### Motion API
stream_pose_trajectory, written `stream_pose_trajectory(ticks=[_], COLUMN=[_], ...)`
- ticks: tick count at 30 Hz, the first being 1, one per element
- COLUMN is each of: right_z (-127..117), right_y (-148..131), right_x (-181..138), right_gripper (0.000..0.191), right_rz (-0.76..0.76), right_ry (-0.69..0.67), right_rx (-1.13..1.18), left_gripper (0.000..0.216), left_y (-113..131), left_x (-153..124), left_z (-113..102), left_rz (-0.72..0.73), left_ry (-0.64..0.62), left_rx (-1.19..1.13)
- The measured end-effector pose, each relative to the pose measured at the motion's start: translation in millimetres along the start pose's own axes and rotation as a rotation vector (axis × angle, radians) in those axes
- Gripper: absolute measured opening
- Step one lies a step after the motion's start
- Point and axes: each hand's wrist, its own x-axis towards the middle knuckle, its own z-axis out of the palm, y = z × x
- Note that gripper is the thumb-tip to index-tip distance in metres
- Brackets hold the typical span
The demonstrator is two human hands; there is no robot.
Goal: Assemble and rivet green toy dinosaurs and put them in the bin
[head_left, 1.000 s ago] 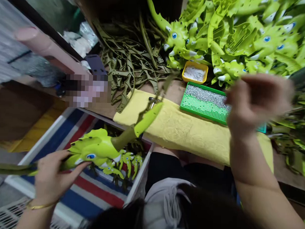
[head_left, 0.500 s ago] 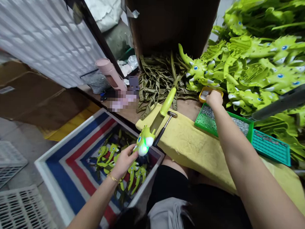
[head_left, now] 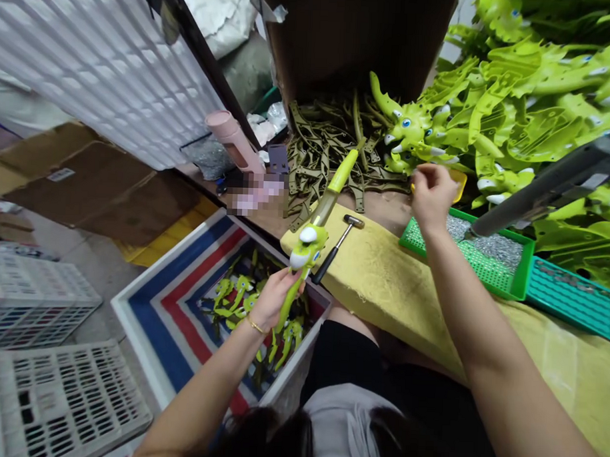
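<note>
Green plastic makes up the toy [head_left: 308,247], a dinosaur figure that our left hand [head_left: 272,297] grips by its lower body, fingers wrapped closed around it. We hold it tilted above the near corner of the striped bin [head_left: 182,304], with its white-tipped head uppermost and its long stem [head_left: 336,186] slanting up and away over the yellow pad [head_left: 383,284]. More toys of the same kind [head_left: 237,299] lie in the bin. A small hammer [head_left: 337,244] lies on the pad just beside the held toy, its head pointing away from us. Our right hand [head_left: 433,193] is raised over the far edge of the green tray [head_left: 503,283], which is filled with small grey screws. Its fingertips are drawn together in a pinch, and we cannot tell whether they hold anything. A yellow dish [head_left: 457,184] shows just behind this hand, and a teal tray [head_left: 573,298] adjoins the green one on the right. A grey tool [head_left: 546,190] slants down over the green tray from the right. Beyond the pad we see a heap of olive parts [head_left: 328,142] in front of a cardboard box [head_left: 352,37], and beside it a large pile of green shells [head_left: 514,96]. A pink bottle [head_left: 235,143] leans at the bench's left end, and white crates [head_left: 63,400] stand on the floor at lower left.
</note>
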Motion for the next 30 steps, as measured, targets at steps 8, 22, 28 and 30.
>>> stream_pose_trajectory(ticks=[8,22,28,30], right_z=[12,20,19,19], right_y=[-90,-87,-86,-87], right_x=[-145,-177,-184,-185], right_gripper=[0.013,0.022,0.025,0.026], right_rz=[0.411,0.597,0.565,0.559], right_ry=[-0.475,-0.444,-0.437,-0.431], right_rx=[0.657,0.813,0.867,0.885], left_gripper=[0.052,0.043,0.044,0.041], left_y=[4,-17,-21,-20], left_x=[5,7,4,3], left_z=[25,51,49,51], left_rz=[-0.072,0.239,0.281,0.259], left_ry=[-0.065,0.091,0.064,0.06], left_rx=[-0.167,-0.216,-0.254,-0.291])
